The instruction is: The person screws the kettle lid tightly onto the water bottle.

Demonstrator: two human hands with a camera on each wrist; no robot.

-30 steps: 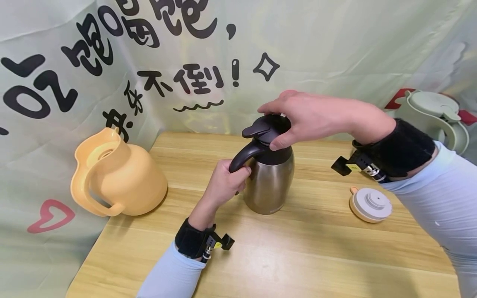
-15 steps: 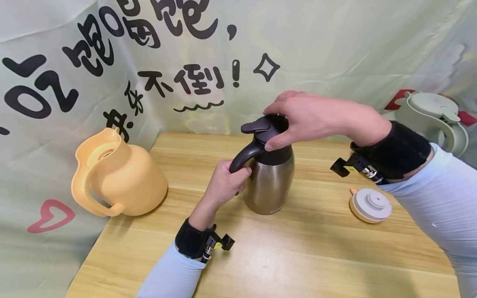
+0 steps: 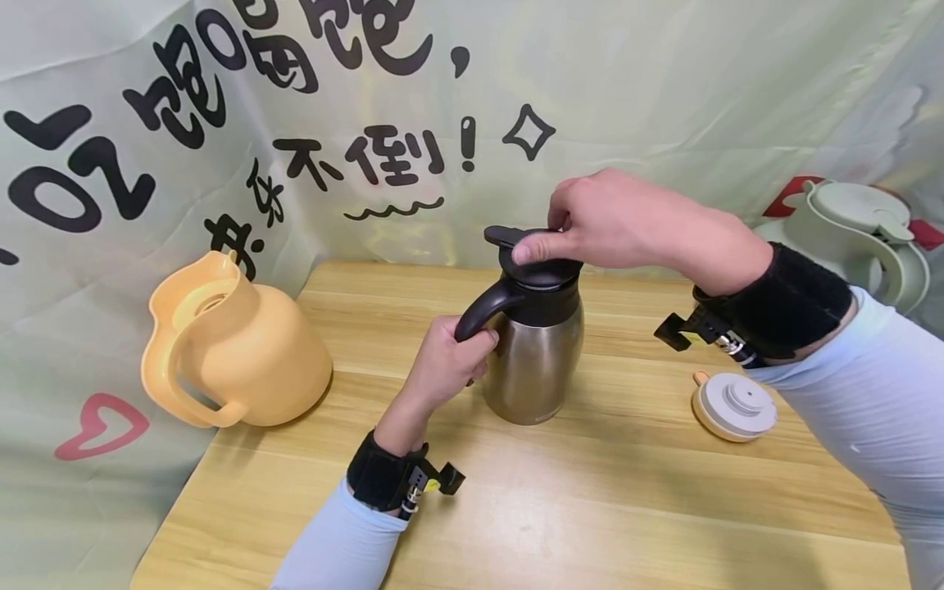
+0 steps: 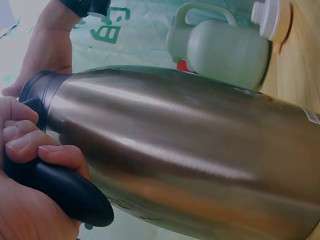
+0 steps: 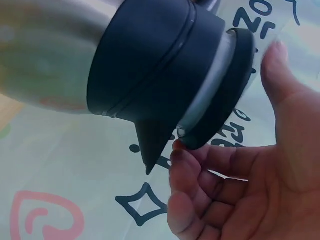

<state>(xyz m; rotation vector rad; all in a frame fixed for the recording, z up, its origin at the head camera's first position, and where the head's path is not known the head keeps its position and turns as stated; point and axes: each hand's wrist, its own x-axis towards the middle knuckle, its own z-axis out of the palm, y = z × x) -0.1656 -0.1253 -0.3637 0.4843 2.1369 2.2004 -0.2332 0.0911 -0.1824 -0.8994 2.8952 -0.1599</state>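
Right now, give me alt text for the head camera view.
A person's left hand grips the black handle of a metal thermal carafe as the right hand holds the black lid at its mouth. On the wooden table, an orange jug stands to the left and a loose grey-and-orange lid lies to the right.

Glare whitens the table (image 3: 527,524) near its front edge; shadow dims its front-right corner; the wrist views look darker, perhaps soft.
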